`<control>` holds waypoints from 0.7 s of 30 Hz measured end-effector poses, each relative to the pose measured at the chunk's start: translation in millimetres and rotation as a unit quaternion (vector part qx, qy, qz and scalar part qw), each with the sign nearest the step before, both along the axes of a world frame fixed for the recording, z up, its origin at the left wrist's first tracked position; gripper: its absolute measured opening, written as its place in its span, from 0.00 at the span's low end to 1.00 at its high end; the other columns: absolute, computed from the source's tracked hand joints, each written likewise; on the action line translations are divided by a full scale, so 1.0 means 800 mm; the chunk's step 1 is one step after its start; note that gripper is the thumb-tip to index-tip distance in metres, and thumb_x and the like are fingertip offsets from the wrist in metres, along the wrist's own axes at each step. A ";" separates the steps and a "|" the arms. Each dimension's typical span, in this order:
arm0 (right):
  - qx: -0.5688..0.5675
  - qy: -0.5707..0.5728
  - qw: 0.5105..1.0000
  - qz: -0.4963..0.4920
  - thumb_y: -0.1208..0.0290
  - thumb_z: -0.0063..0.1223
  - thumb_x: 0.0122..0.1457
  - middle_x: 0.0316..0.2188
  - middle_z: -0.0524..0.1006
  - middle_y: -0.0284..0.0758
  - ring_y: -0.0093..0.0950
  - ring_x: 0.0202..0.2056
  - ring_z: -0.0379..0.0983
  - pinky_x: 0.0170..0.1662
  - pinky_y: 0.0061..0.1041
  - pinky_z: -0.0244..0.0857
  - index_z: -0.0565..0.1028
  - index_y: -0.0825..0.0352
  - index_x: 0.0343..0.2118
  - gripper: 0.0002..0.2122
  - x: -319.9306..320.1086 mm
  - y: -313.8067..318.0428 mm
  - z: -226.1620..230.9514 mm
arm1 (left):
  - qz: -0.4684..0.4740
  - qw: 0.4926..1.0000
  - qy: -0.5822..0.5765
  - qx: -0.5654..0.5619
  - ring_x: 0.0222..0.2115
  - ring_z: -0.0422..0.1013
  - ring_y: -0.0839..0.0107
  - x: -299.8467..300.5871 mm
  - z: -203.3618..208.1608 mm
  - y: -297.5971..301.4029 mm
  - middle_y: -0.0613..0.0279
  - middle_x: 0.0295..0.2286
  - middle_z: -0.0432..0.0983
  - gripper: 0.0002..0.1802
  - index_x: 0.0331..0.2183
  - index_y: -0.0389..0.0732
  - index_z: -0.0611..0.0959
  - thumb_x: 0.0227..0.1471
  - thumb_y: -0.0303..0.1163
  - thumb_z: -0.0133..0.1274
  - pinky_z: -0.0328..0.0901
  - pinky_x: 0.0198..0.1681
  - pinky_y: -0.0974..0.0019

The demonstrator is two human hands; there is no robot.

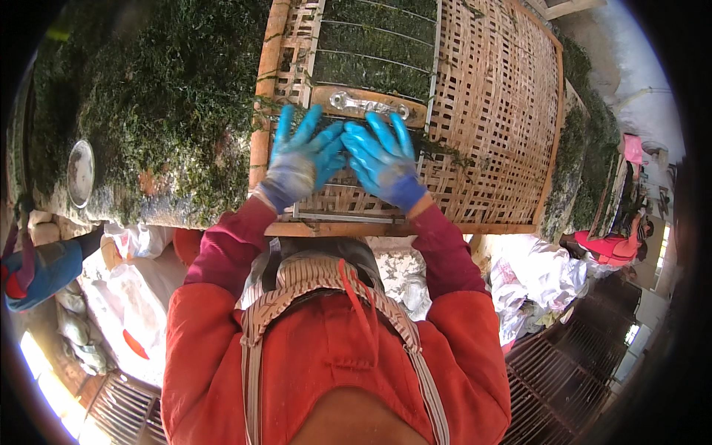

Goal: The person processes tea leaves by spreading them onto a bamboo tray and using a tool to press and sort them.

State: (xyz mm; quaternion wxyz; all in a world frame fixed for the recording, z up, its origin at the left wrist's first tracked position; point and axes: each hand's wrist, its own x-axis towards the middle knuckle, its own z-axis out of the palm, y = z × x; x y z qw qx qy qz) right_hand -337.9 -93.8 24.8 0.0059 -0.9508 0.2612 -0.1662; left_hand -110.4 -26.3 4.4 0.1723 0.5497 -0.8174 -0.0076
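Note:
My left hand [300,157], in a blue glove, has its fingers spread over the near part of a metal frame, palm down. Beside it my right hand [384,159], also gloved in blue, spreads its fingers the same way; the thumbs nearly meet. Just beyond the fingertips, a wooden bar [415,113] with a shiny metal handle [368,102] crosses the frame. Dark green seaweed-like strands [374,46] fill the frame's far sections between thin crossbars. The frame lies on a woven bamboo tray [495,119] with a wooden rim. Whether the palms touch the frame is hidden.
Loose green strands [156,96] cover the worktop left of the tray, where a round metal dish [80,173] also sits. White sacks [538,271] stand below at the right. Other people are at the far left [48,267] and far right [612,241].

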 end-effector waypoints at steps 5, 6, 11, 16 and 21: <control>-0.035 -0.003 0.999 -0.015 0.58 0.62 0.59 0.60 0.74 0.28 0.31 0.68 0.59 0.74 0.54 0.40 0.82 0.58 0.49 0.17 -0.022 -0.015 -0.025 | -0.005 0.994 0.064 -0.092 0.68 0.56 0.53 0.040 -0.008 0.014 0.66 0.60 0.73 0.23 0.50 0.52 0.85 0.58 0.52 0.53 0.32 0.72 0.34; -0.033 0.040 0.998 -0.022 0.57 0.61 0.59 0.60 0.74 0.28 0.31 0.68 0.59 0.74 0.53 0.40 0.82 0.57 0.50 0.18 -0.037 -0.017 -0.020 | 0.040 0.997 0.030 -0.064 0.68 0.54 0.52 0.059 -0.011 0.026 0.68 0.61 0.71 0.24 0.52 0.54 0.84 0.56 0.50 0.57 0.33 0.73 0.36; -0.030 0.022 0.999 -0.009 0.63 0.60 0.57 0.59 0.76 0.31 0.33 0.69 0.59 0.74 0.56 0.39 0.83 0.57 0.48 0.15 -0.019 0.001 0.002 | 0.043 0.993 0.029 -0.107 0.70 0.50 0.51 0.049 0.010 0.030 0.69 0.64 0.67 0.29 0.55 0.55 0.82 0.51 0.49 0.62 0.35 0.72 0.36; -0.003 0.049 0.999 -0.004 0.62 0.63 0.54 0.56 0.78 0.31 0.32 0.68 0.60 0.74 0.54 0.42 0.84 0.58 0.45 0.15 -0.025 -0.015 -0.018 | -0.034 0.996 -0.067 0.056 0.71 0.47 0.54 -0.032 0.012 -0.002 0.72 0.63 0.68 0.30 0.60 0.56 0.78 0.61 0.56 0.48 0.29 0.72 0.32; -0.007 0.061 0.998 -0.020 0.64 0.59 0.60 0.61 0.74 0.30 0.33 0.67 0.63 0.73 0.52 0.46 0.82 0.57 0.52 0.16 -0.042 -0.008 0.005 | 0.031 0.992 -0.088 0.083 0.71 0.47 0.54 0.007 -0.011 0.005 0.73 0.62 0.69 0.28 0.59 0.55 0.79 0.62 0.53 0.47 0.24 0.70 0.27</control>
